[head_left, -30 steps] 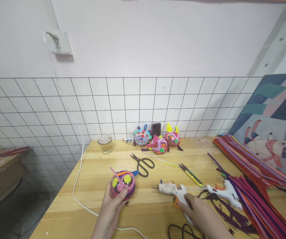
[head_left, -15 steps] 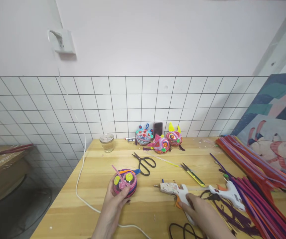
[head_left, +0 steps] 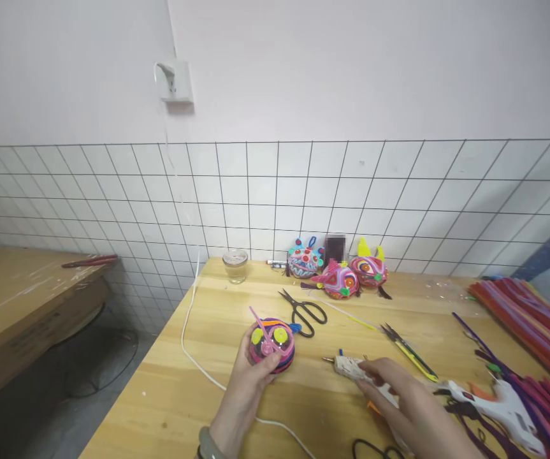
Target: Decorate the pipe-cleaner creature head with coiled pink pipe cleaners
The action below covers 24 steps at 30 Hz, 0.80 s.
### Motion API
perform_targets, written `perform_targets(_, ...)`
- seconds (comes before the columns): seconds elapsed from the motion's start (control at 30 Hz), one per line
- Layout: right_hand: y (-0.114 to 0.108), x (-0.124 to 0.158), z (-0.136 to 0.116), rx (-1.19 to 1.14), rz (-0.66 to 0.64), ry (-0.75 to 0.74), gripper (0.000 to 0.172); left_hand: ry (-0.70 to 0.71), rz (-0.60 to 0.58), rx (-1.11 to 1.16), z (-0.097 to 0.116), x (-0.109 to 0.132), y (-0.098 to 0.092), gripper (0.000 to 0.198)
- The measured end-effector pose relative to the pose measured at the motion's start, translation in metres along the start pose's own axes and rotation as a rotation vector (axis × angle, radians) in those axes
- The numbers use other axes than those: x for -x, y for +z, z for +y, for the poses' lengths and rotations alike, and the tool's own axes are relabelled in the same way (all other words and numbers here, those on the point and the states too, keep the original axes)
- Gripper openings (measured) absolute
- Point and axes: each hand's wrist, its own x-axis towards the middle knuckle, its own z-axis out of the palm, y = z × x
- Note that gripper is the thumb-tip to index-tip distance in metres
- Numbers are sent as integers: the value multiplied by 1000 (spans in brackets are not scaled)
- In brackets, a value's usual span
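Observation:
My left hand (head_left: 254,376) is closed around a round craft ball (head_left: 287,364) wound with pink, purple and orange pipe cleaners. Two yellow buttons sit on its face, a pink pipe cleaner (head_left: 258,320) sticks up from the front, and a blue tuft shows at its right side. My right hand (head_left: 401,398) grips a white hot glue gun (head_left: 348,366) by its body, thumb and fingers on either side. The gun lies low over the table with its nozzle pointing left; its handle is mostly hidden by the hand. Black scissors (head_left: 306,313) lie behind the ball.
Three finished-looking pipe cleaner balls (head_left: 340,280) stand by the tiled wall, near a glass jar (head_left: 235,266). Yellow thread snips (head_left: 411,352), a second glue gun (head_left: 499,408) and bundles of pipe cleaners (head_left: 523,325) lie at right. A white cable (head_left: 189,354) crosses the left side.
My right hand has moved from the glue gun's handle up and forward onto its body. My left hand still holds the craft ball. The whole view has turned left.

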Motion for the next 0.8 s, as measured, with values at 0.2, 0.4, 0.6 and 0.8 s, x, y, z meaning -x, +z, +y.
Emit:
perform_targets(0.2,9,-22,-41,-117,-32,-246,22,-17,-31,-3,5,6,8,73)
perform_targets(0.4,12,-36,-69,-139,-26,-338,26,59,-69,16,-3,5,8,74)
perform_targets(0.6,22,-38,-72,-85,19,-309,35,36,-91,-23,-7,2,2,66)
perform_targets(0.8,25,-36,-72,-56,2,-283,39,41,-128,-57,-9,2,2,70)
